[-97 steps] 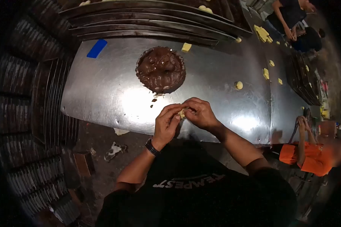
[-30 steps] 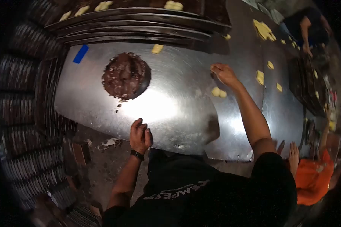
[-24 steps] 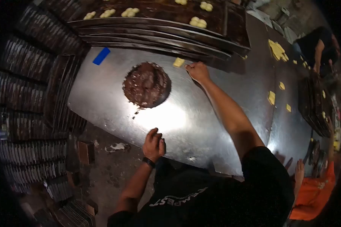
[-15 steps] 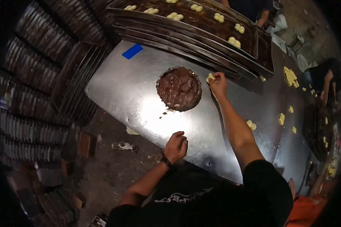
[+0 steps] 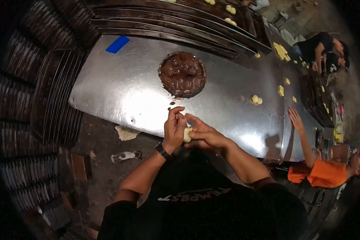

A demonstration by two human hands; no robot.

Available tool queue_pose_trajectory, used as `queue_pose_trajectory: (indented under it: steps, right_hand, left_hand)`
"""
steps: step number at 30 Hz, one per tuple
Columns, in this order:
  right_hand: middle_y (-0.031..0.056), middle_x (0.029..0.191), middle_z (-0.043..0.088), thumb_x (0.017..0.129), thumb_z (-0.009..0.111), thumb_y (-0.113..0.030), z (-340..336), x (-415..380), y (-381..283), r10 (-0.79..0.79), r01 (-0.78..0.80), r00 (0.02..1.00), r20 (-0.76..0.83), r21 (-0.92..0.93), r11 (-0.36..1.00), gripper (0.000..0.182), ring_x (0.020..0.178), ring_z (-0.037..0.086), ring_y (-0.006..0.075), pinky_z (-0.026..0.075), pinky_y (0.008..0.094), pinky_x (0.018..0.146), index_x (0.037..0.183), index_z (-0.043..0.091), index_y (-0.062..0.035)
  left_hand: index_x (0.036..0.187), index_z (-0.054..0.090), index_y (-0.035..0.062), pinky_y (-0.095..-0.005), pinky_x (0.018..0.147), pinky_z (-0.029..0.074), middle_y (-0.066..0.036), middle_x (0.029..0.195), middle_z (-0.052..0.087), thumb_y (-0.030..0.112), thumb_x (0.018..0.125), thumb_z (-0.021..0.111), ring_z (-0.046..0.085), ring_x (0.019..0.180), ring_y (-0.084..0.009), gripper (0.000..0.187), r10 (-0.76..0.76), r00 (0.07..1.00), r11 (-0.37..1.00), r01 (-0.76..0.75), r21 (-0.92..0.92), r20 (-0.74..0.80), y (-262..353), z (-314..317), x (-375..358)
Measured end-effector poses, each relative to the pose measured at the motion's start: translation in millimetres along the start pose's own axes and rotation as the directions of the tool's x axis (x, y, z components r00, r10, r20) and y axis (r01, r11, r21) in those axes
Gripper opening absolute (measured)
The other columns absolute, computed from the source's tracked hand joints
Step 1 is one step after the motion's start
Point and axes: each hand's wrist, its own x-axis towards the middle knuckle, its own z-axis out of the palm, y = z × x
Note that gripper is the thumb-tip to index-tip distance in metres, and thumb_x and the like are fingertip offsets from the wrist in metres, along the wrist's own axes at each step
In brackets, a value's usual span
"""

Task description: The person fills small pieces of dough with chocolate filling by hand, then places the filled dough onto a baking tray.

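Observation:
A pale piece of dough [image 5: 187, 135] is between my two hands, close in front of my body at the table's near edge. My left hand [image 5: 174, 130] is curled against the dough from the left. From the right, the thumb and fingers of my right hand [image 5: 208, 135] close on it, partly hiding it. Just beyond both hands, a round bowl of brown, chocolate-like paste [image 5: 183, 75] stands on the metal table [image 5: 224, 88]. A pair of joined dough balls [image 5: 256, 99] lies to the right of the bowl.
Stacked dark trays [image 5: 180, 28] line the far edge, with dough pieces on top. A blue scraper [image 5: 117, 44] lies at the far left. Yellow dough strips [image 5: 281, 52] lie farther right. A person in orange [image 5: 322, 173] reaches over the table; another person [image 5: 318, 50] bends beyond.
My right hand has come back from beside the trays with dough to meet my left hand. The camera view has shifted, and the person in orange now reaches onto the table.

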Motion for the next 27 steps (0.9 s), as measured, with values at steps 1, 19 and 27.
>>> queue_pose_trajectory:
  steps: [1, 19, 27]
  right_hand:
    - [0.0134, 0.114, 0.056, 0.088, 0.06, -0.011, 1, 0, -9, 0.083, -0.081, 0.995, 0.05, -0.053, 0.995, 0.066, 0.084, 0.063, 0.0164, 0.054, 0.0255, 0.067, 0.142, 0.023, -0.0046]
    - [0.0133, 0.083, 0.066, 0.07, 0.061, 0.004, -69, 124, -116, -0.265, 0.222, 0.892, 0.366, -0.866, -0.448, 0.035, 0.081, 0.061, 0.0261, 0.049, 0.0356, 0.074, 0.104, 0.06, -0.0067]
    - [0.0055, 0.105, 0.058, 0.086, 0.057, -0.006, -81, 81, -107, 0.099, -0.035, 0.951, 0.293, -0.218, 0.975, 0.034, 0.087, 0.057, 0.0142, 0.047, 0.0247, 0.071, 0.119, 0.051, -0.0085]
  left_hand:
    - [0.126, 0.041, -0.0022, -0.0264, 0.07, 0.044, -0.007, 0.09, 0.054, 0.026, 0.094, 0.05, 0.052, 0.079, -0.0114, 0.043, 0.043, 0.996, 0.998, -0.045, 0.036, 0.075, -2, -3, 1]
    - [0.102, 0.06, -0.0006, -0.0232, 0.071, 0.047, -0.005, 0.088, 0.063, 0.014, 0.091, 0.059, 0.059, 0.08, -0.0101, 0.018, -0.134, 0.824, 0.979, 0.197, 0.058, -0.55, -5, -7, -94]
    - [0.11, 0.056, 0.0009, -0.0263, 0.069, 0.049, -0.008, 0.097, 0.063, 0.025, 0.095, 0.053, 0.059, 0.082, -0.0134, 0.029, -0.259, 0.785, 0.965, 0.182, -0.19, -0.563, -6, 33, -92]
